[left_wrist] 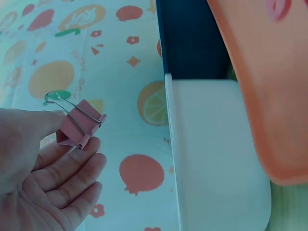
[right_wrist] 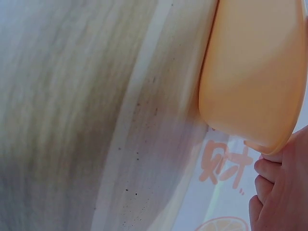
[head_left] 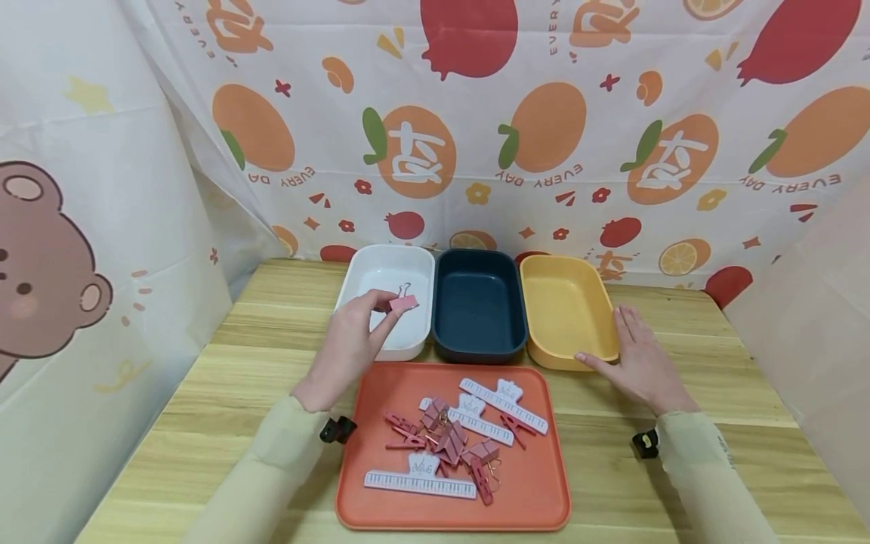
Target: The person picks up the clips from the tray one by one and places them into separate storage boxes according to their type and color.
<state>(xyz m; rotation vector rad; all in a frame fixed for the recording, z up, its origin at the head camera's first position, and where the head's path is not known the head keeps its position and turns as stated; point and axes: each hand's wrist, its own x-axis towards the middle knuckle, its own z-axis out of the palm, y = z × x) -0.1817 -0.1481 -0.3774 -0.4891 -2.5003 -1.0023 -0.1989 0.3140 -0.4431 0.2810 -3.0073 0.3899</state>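
Observation:
Between thumb and fingers my left hand (head_left: 350, 336) pinches a pink binder clip (head_left: 404, 303), held over the white bin (head_left: 385, 266). In the left wrist view the binder clip (left_wrist: 79, 124) shows its wire handles, with the other fingers spread below it. My right hand (head_left: 642, 359) rests against the right side of the yellow bin (head_left: 567, 302), its thumb at the front rim. The right wrist view shows fingers (right_wrist: 265, 185) touching the rim of that yellow bin (right_wrist: 250, 72).
A dark blue bin (head_left: 479, 306) stands between the white and yellow ones. In front lies an orange tray (head_left: 387, 400) with several pink binder clips (head_left: 451, 442), red clothespins (head_left: 480, 481) and white piano-key clips (head_left: 421, 483). A patterned cloth (head_left: 476, 211) hangs behind the wooden table (head_left: 272, 317).

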